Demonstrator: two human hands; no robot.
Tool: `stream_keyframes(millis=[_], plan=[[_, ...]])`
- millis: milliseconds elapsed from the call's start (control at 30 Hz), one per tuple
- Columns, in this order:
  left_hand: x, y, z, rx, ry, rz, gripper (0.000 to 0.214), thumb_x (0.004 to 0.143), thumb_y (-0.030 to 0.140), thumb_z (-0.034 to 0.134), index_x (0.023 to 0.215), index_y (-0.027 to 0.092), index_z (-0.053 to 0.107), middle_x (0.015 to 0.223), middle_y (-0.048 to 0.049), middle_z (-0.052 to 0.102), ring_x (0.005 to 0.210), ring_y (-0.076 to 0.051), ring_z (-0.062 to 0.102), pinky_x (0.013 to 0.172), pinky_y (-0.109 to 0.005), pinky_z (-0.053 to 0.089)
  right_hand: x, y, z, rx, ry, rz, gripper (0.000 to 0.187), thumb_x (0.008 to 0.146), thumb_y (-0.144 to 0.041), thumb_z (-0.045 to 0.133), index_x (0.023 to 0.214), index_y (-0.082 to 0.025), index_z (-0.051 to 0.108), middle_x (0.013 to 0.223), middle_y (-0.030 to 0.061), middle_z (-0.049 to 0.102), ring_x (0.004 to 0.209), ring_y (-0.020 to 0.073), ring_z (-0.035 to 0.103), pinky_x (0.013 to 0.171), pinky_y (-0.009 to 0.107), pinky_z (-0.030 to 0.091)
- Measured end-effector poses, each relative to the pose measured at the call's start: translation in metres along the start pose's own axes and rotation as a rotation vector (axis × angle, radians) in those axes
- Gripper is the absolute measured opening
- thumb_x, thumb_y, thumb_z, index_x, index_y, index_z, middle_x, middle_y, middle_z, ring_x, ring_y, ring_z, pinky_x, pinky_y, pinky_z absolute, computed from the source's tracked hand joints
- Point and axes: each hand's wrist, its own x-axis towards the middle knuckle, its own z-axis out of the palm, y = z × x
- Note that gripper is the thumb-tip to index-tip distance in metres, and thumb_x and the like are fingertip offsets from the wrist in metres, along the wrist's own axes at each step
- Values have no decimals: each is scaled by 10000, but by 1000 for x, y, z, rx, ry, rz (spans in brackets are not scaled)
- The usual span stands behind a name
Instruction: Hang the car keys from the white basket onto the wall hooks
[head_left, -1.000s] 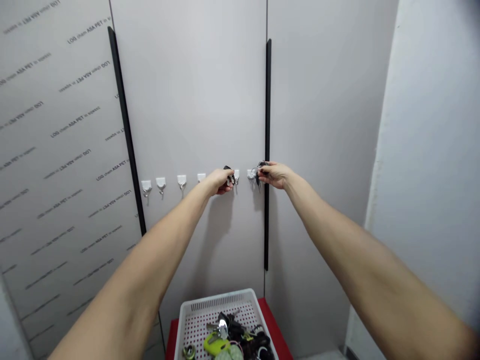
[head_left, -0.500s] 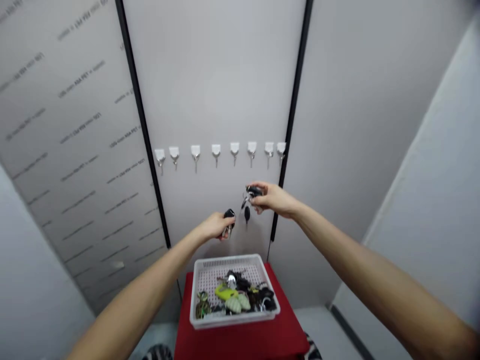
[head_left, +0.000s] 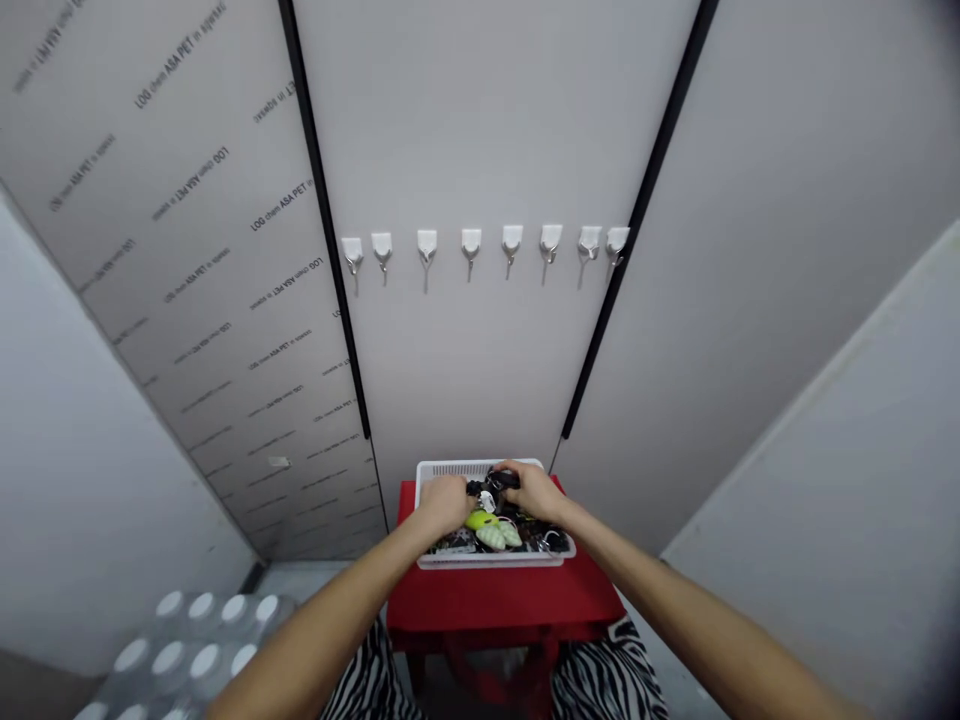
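My left hand (head_left: 444,505) and my right hand (head_left: 536,490) both reach down into a white plastic basket (head_left: 480,468) on a red stool. The basket holds a heap of keys and keychains (head_left: 525,522), including a lime-green fob (head_left: 480,520) and a pale green leaf-shaped charm (head_left: 493,537). The fingers of my right hand curve over a black key fob (head_left: 504,480). My left hand is closed and pressed to the basket's left side, its fingertips hidden. I cannot tell whether it holds anything.
A row of several white adhesive metal hooks (head_left: 484,245) runs across the grey wall panel, with nothing hanging on them. The red stool (head_left: 499,600) stands against the wall. Zebra-striped trousers (head_left: 607,682) show below it, and white-capped containers (head_left: 195,640) stand at the lower left.
Both hands have dropped from beside the hooks, past mid-wall, into the basket. The view has tilted downward, so the hooks sit higher in the picture and the stool and trousers show more fully.
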Motion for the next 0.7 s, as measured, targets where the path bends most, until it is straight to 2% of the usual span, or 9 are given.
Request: stream_keyframes(millis=[200,267,333,400,533,600,700], plan=[[2,-9,-4,-94,-18,-29,279,615,359,415,729,160,574,813,-116,588,777,-232,518,600,-290,366,-4,1,-2,-106,-31,8,321,584,-230,437,883,-174,536,805,53,589,708,159,520,633,248,369],[5,-12,-12,-202,-6,-25,248,603,349,436,693,161,571,752,-90,596,730,-207,524,575,-268,359,0,-4,-10,-132,-14,15,271,586,-260,441,814,-172,560,765,58,591,697,168,518,625,258,362],[9,-13,-26,-406,4,-14,235,615,346,430,645,147,553,648,-60,586,639,-160,522,532,-232,349,7,-15,-20,-96,32,12,222,599,-322,437,683,-162,566,664,55,584,646,165,513,596,261,358],[14,-13,-48,-719,1,6,275,653,370,383,606,136,518,560,-28,549,536,-105,496,486,-197,333,17,-35,-35,99,68,11,304,628,-421,390,558,-154,517,546,38,539,549,139,495,529,245,356],[16,-5,-109,-1341,-12,82,468,698,498,198,490,139,413,417,23,424,370,-41,387,412,-164,291,39,-89,-69,765,59,-32,479,655,-576,197,441,-171,339,392,-30,373,339,63,349,373,195,285],[14,0,-138,-1501,-4,165,525,688,542,121,429,144,344,354,38,335,319,-32,313,369,-160,248,46,-114,-85,976,-4,-100,513,644,-613,123,414,-174,255,352,-54,284,292,43,252,339,182,236],[9,4,-167,-1577,-9,289,561,664,585,68,387,149,286,318,42,244,289,-28,235,331,-162,190,51,-139,-103,1101,-93,-176,535,618,-646,47,406,-176,187,331,-66,203,279,35,172,322,176,195]])
